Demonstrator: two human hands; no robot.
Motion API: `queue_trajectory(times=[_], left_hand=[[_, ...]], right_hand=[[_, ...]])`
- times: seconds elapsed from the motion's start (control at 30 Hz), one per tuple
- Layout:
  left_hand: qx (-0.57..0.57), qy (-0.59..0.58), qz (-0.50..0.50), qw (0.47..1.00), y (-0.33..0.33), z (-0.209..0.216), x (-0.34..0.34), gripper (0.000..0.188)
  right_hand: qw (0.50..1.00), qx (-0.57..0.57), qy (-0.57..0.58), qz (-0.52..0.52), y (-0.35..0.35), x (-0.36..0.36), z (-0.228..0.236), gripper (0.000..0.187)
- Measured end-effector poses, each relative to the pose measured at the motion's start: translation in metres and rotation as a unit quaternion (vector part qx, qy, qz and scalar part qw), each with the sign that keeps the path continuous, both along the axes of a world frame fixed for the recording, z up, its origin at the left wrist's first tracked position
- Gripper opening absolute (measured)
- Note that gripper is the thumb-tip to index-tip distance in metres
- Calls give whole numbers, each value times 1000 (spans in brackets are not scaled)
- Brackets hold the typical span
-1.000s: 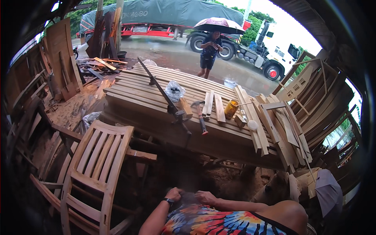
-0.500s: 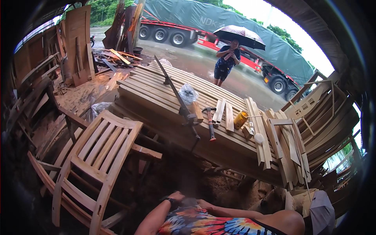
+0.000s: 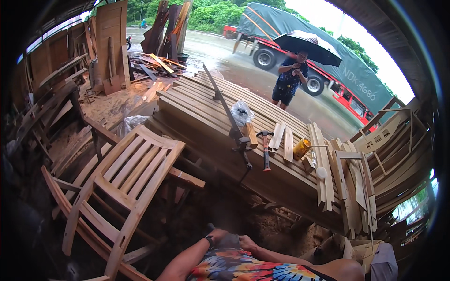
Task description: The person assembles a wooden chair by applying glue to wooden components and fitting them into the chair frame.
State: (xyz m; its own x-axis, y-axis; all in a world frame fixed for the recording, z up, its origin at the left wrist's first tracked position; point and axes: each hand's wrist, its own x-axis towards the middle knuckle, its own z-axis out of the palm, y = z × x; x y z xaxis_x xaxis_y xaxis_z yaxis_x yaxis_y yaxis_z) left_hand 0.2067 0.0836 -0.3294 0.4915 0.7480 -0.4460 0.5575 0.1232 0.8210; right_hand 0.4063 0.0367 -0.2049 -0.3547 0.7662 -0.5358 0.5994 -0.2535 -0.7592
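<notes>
Close to my body at the lower middle, my left hand (image 3: 218, 234), with a dark band on its wrist, is closed at one side of a dark grey, soft-looking thing (image 3: 229, 241). My right hand (image 3: 247, 244) is closed at its other side. Whether it is loose cloth or part of my clothing I cannot tell, and the fingertips are partly hidden. Ahead of my hands stands a stack of pale planks (image 3: 187, 108). On it lie a long bar clamp (image 3: 227, 110), a hammer (image 3: 266, 152), a clear plastic bag (image 3: 242, 112) and a yellow can (image 3: 302, 148).
A slatted wooden chair (image 3: 123, 202) leans at my left. Loose boards (image 3: 323, 180) and a wooden frame (image 3: 349, 155) stand at the right. Beyond the planks, a person (image 3: 289, 83) holds an umbrella (image 3: 313, 46) by a wet road. A tarp-covered truck (image 3: 328, 65) is behind.
The whole scene has shifted right and slightly down in the view. The truck has moved farther right along the road. Both my hands stay closed close to my body.
</notes>
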Motion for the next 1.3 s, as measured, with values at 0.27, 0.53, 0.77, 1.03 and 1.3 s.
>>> queue_trajectory(times=[0.27, 0.53, 0.77, 1.03, 1.3], left_hand=[[245, 164, -200, 934, -1, 14, 7, 29], [108, 121, -90, 983, -3, 35, 14, 38], [87, 77, -8, 993, -6, 53, 0, 44], [3, 142, 158, 977, -17, 47, 15, 44], [64, 59, 194, 977, -19, 42, 19, 36]], right_hand=[[974, 108, -195, 28, -21, 20, 23, 30], [974, 1, -6, 227, 6, 31, -42, 47], [991, -7, 109, 81, 21, -13, -31, 53], [962, 53, -264, 34, 19, -20, -54, 45], [976, 69, 148, -145, -3, -22, -28, 50]])
